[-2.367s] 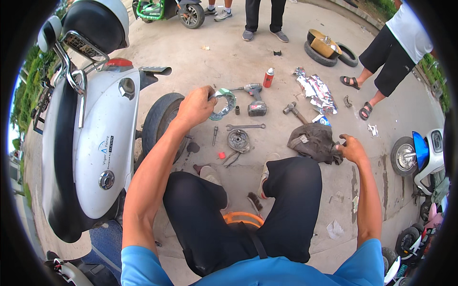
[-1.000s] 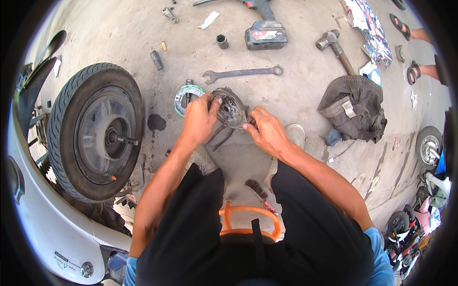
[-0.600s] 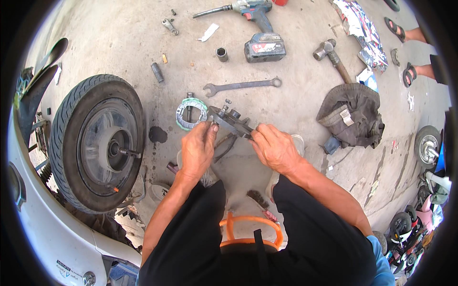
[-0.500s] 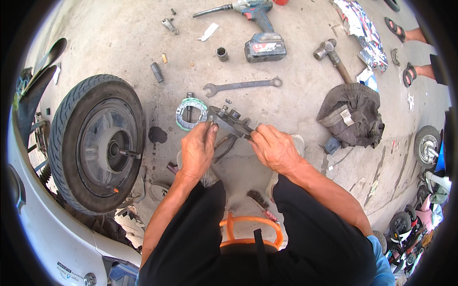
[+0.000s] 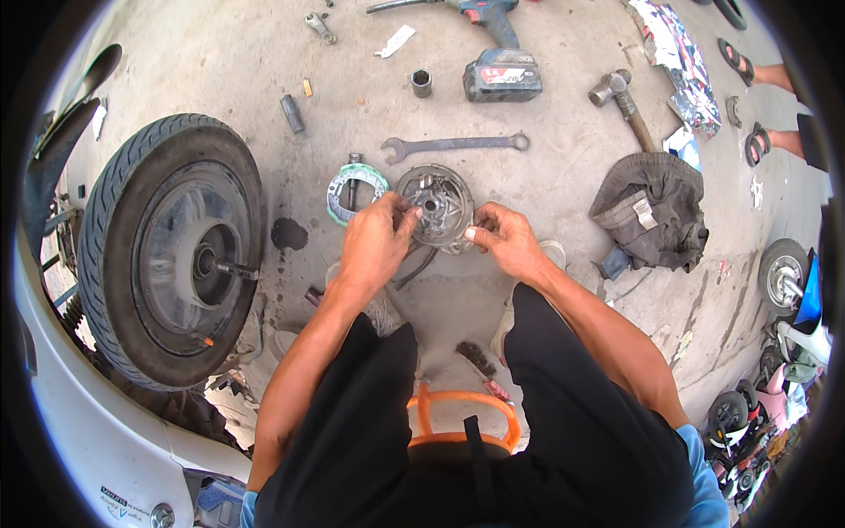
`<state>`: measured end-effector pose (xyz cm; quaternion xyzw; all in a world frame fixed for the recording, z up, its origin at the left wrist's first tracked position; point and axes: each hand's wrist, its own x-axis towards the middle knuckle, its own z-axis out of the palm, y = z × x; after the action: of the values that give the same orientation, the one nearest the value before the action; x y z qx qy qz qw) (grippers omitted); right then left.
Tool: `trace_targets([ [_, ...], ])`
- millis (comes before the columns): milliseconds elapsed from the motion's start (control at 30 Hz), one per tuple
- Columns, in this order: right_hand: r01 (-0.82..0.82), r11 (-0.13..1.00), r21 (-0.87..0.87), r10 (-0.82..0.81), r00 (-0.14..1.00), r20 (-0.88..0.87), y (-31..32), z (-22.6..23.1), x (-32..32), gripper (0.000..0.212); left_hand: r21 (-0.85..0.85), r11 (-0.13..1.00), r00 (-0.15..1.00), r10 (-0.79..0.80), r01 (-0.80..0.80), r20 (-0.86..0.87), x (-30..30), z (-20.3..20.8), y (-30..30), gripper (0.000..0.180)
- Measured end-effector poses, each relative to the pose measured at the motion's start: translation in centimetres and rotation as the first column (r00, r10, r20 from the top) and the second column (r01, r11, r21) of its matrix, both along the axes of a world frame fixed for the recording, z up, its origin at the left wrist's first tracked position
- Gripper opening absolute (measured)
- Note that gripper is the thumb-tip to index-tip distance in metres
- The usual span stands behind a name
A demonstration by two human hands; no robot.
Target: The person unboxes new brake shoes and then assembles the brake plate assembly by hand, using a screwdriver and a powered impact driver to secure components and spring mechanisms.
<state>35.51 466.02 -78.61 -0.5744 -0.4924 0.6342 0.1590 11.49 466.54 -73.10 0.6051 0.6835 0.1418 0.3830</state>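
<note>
Both hands (image 5: 440,242) have turned brake plate (image 5: 433,204) face-up.

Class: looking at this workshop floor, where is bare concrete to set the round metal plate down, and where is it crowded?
Free: concrete between wrench, hammer and dark cloth; also above the tyre, left of the small cylinder. Crowded: around both hands, plate and ring.

Left hand (image 5: 374,242) and right hand (image 5: 503,239) grip closed, forearms converging.
</note>
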Motion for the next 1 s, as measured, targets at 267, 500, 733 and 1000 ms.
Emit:
trace_targets([
  [267,-0.030,0.991,-0.129,0.019,0.996,-0.085,2.3,-1.9,1.4,0.026,-0.084,0.974,0.977,0.214,-0.212,0.015,-3.1,-2.7,-2.6,0.026],
  [500,-0.007,0.992,-0.127,0.007,1.000,0.000,2.8,-1.5,1.6,0.031,-0.004,0.970,0.968,0.241,-0.242,-0.065,-4.3,-2.2,-1.6,0.028],
  [733,0.055,0.998,-0.037,-0.053,0.996,0.069,2.2,-0.3,1.3,0.033,0.109,0.932,0.919,0.359,-0.345,-0.164,-5.9,-2.1,-1.5,0.041],
  [1000,0.094,0.995,0.032,-0.098,0.982,0.163,2.4,2.4,1.0,0.033,-0.069,0.881,0.880,0.472,-0.469,0.046,-9.1,-5.1,-1.4,0.039],
])
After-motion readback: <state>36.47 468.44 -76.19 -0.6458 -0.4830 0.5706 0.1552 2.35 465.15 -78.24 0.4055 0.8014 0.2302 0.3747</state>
